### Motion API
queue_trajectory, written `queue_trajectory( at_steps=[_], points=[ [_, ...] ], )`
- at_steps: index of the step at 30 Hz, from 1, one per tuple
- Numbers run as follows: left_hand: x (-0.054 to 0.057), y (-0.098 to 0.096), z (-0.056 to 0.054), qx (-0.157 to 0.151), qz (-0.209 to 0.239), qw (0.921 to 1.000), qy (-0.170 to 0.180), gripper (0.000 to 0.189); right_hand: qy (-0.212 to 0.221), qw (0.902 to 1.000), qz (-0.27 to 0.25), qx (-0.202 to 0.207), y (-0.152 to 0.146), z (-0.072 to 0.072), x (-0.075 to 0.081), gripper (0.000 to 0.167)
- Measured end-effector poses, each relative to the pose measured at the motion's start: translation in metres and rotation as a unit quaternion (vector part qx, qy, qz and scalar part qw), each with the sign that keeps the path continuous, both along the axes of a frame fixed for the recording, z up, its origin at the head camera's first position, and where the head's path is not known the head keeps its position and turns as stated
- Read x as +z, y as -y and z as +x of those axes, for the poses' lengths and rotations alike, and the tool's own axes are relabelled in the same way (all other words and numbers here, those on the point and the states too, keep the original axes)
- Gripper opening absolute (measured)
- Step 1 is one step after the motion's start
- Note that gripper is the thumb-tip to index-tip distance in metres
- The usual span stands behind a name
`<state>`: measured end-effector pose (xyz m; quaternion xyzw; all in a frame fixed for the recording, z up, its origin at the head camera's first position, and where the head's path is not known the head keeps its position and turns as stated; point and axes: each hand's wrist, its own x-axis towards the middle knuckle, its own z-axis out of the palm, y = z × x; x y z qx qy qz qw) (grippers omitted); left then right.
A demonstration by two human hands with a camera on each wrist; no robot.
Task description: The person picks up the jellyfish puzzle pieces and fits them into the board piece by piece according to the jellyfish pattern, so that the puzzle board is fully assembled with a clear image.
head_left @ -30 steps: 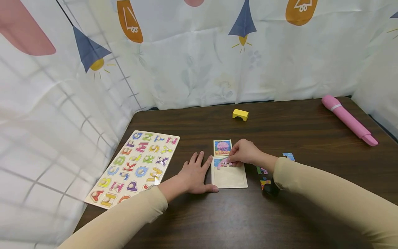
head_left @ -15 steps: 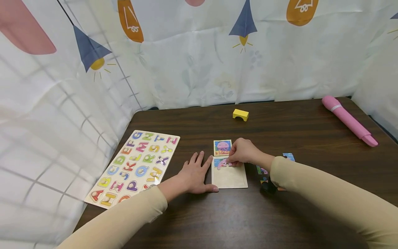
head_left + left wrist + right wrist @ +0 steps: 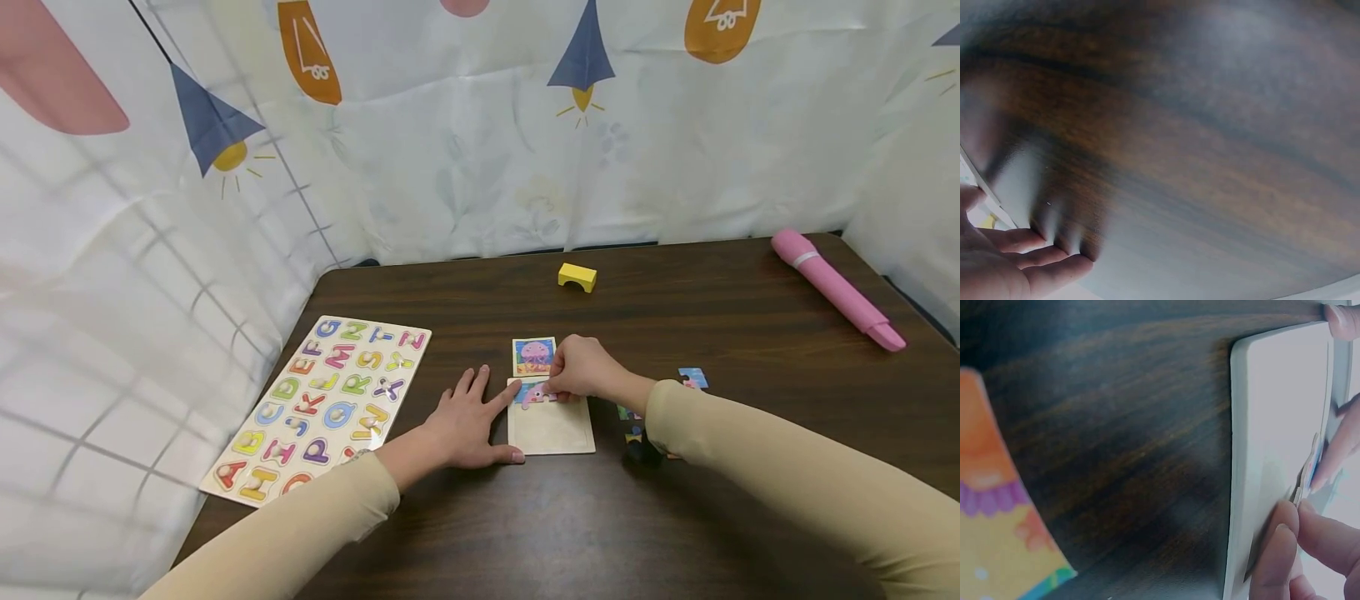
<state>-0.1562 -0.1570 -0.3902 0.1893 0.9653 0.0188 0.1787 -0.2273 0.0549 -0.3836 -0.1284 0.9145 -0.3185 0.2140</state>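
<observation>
Thumb and fingers of my right hand pinch a jigsaw piece with a pink animal on blue, at the far end of a pale wooden puzzle tray. The right wrist view shows this piece edge-on between the fingertips, over the tray. My left hand lies palm down with fingers spread, index finger and thumb at the tray's left edge. A small jellyfish picture lies just beyond the tray. The right fingers hide part of the piece.
Several loose jigsaw pieces lie right of the tray, partly hidden by the right sleeve. A wooden alphabet board lies at left. Farther back are a yellow arch block and a pink wand-like object. A patterned curtain stands behind the table.
The right wrist and sleeve have shifted slightly left while the fingers stay on the jigsaw piece. The left hand keeps its place, and the head view has moved a little.
</observation>
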Motion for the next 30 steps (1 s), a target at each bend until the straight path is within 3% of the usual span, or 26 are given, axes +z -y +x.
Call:
queue_trajectory(
  at_steps=[15, 30],
  points=[
    [-0.0011, -0.0004, -0.0009, 0.003, -0.006, 1.0, 0.004, 0.098, -0.011, 0.9995, 0.026, 0.011, 0.0026, 0.0043, 0.0005, 0.018],
    [-0.0016, -0.0003, -0.0007, 0.003, -0.005, 1.0, 0.003, 0.098, 0.023, 0.9996, -0.008, -0.013, -0.0012, -0.004, -0.006, 0.02]
  ],
)
